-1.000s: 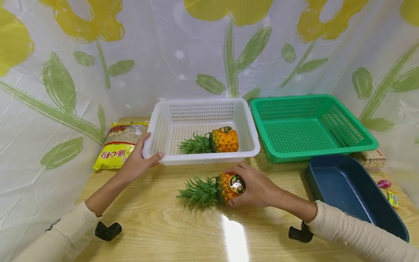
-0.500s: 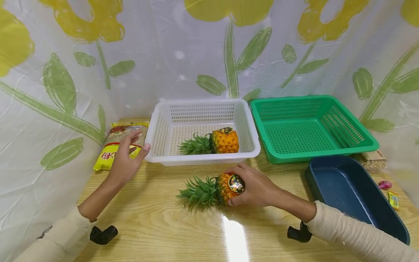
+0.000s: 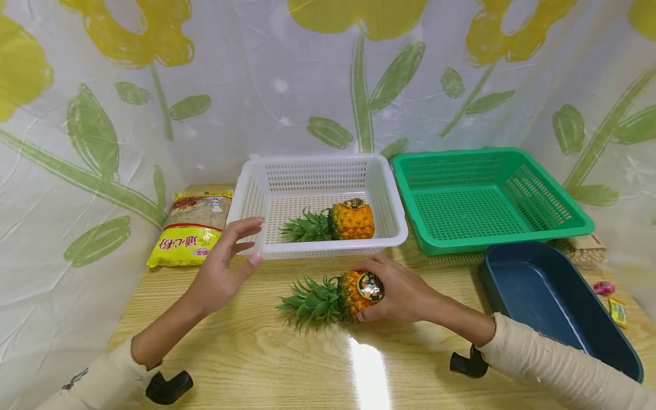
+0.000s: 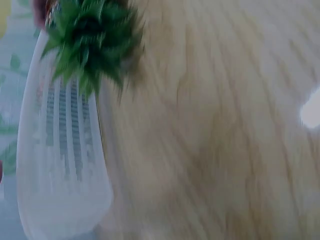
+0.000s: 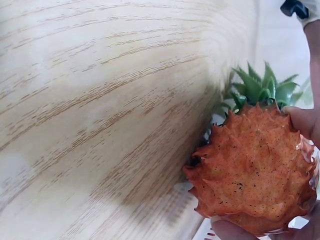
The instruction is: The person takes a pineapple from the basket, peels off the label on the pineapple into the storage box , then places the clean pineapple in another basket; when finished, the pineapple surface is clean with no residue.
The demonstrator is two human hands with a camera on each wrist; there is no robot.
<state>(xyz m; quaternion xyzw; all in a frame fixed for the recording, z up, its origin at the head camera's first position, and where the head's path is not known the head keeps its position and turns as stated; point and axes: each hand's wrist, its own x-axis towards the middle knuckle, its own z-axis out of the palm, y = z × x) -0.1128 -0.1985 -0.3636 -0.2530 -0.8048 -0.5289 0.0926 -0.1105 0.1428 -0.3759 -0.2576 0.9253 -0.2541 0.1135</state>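
Observation:
My right hand (image 3: 402, 291) grips the orange body of a small pineapple (image 3: 353, 295) lying on its side on the table. Its green crown points left, and a round sticker shows on top. In the right wrist view the pineapple's spiky base (image 5: 255, 170) faces the camera, with fingertips at its edge. My left hand (image 3: 220, 273) hovers by the front left corner of a white basket (image 3: 318, 248), fingers apart and holding nothing. A second pineapple (image 3: 353, 221) lies inside that basket, crown also to the left. The left wrist view is blurred.
A green basket (image 3: 507, 234) stands right of the white one, with a dark blue tray (image 3: 543, 296) in front of it. A yellow bag of pasta (image 3: 187, 230) lies at the left. Small wrapped items (image 3: 617, 312) and a clear package (image 3: 581, 250) sit at the far right.
My left hand let go of the white basket's corner, drew back left over the bag, then came right and nearer the basket again. The right hand and its pineapple stayed put.

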